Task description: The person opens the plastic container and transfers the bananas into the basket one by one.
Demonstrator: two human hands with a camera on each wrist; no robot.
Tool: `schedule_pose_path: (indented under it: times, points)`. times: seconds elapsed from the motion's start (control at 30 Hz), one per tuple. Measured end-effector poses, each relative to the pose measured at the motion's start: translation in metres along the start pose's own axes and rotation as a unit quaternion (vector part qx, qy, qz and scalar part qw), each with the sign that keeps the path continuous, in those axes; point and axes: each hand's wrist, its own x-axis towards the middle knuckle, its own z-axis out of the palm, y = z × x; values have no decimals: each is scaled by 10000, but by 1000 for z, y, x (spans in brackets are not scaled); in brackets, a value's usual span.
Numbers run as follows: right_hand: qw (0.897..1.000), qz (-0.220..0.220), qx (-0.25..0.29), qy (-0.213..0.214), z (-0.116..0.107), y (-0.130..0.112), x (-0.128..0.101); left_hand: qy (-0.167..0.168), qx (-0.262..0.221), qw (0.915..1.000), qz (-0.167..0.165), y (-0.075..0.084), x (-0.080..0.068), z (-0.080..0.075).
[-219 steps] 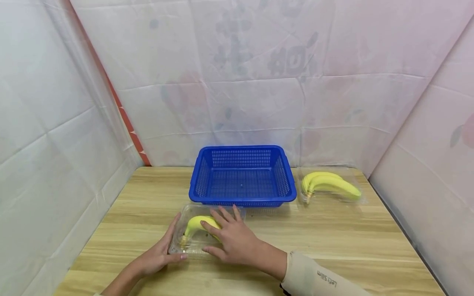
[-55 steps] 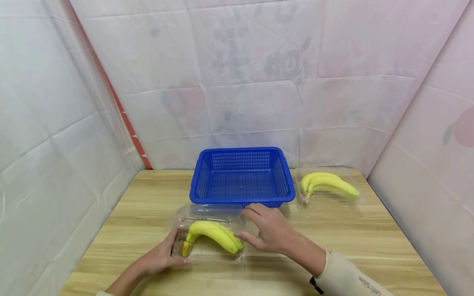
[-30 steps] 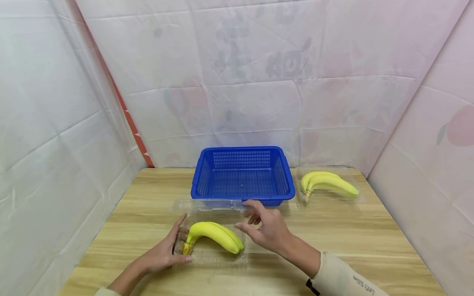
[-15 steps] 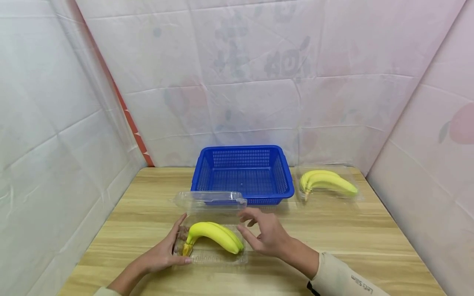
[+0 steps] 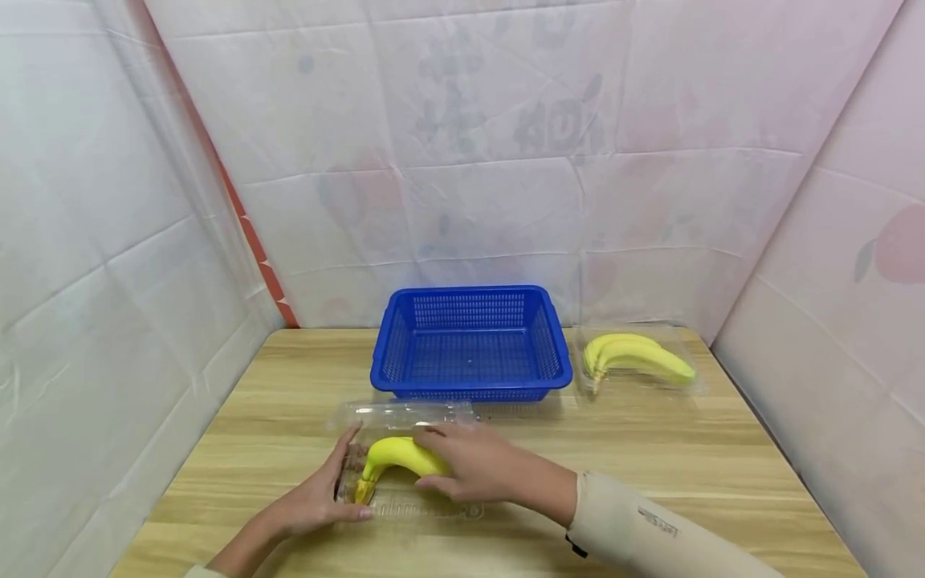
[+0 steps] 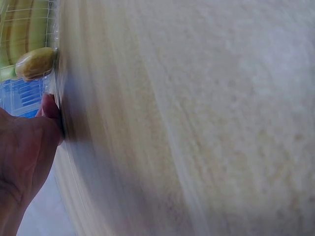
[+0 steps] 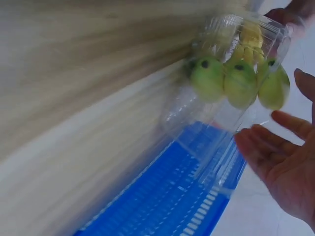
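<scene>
A bunch of yellow bananas [image 5: 405, 456] lies in the base of a clear plastic clamshell box [image 5: 412, 510], whose lid [image 5: 390, 413] is folded back toward the basket. My left hand [image 5: 312, 496] grips the box's left side, thumb at its front edge; the left wrist view shows that hand [image 6: 29, 147] beside the box wall. Over the bananas' right end reaches my right hand [image 5: 482, 461], hiding the tips from the head view. In the right wrist view, three green banana tips [image 7: 241, 86] show, and the right hand's fingers [image 7: 261, 147] are spread and apart from them.
A blue plastic basket [image 5: 470, 389] stands behind the box, near the back wall. To its right, at the table's back corner, another clear box holds more bananas [image 5: 639, 357]. Fabric walls [image 5: 491, 201] enclose the wooden table [image 5: 650, 449] at the back and sides.
The lid, earlier under my right hand's fingers, has swung up and back and now lies lower behind the box. My right hand has moved left over the bananas. My left hand has stayed.
</scene>
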Motion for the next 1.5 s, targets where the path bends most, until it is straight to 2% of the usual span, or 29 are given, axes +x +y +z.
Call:
schedule_pose_path:
  times: [0.13, 0.27, 0.53, 0.77, 0.93, 1.13, 1.3, 1.5]
  points:
    - [9984, 202, 221, -479, 1, -4, 12, -34, -112, 9999, -118, 1, -1, 1]
    - [9903, 391, 778, -1079, -2, -3, 22, -45, -153, 9997, -202, 3, -3, 1]
    - [9747, 242, 1458, -1678, -7, 4, 32, -117, -48, 9999, 78, 4, -1, 0]
    - [9729, 281, 1488, -1749, -10, 2, 36, -23, 25, 10000, -72, 6, -2, 0]
    - [9710, 367, 1585, -1751, -12, -4, 37, -95, 34, 9996, -273, 5, -3, 0]
    - [9792, 640, 1158, -1536, -15, -11, 37, -142, 98, 9988, -447, 6, -1, -1]
    - [9872, 564, 699, -1318, -17, -12, 34, -108, 131, 9990, -417, 5, -1, 0]
    - [9882, 587, 847, -1129, -21, -13, 28, -52, 158, 9994, -317, 4, -2, 0]
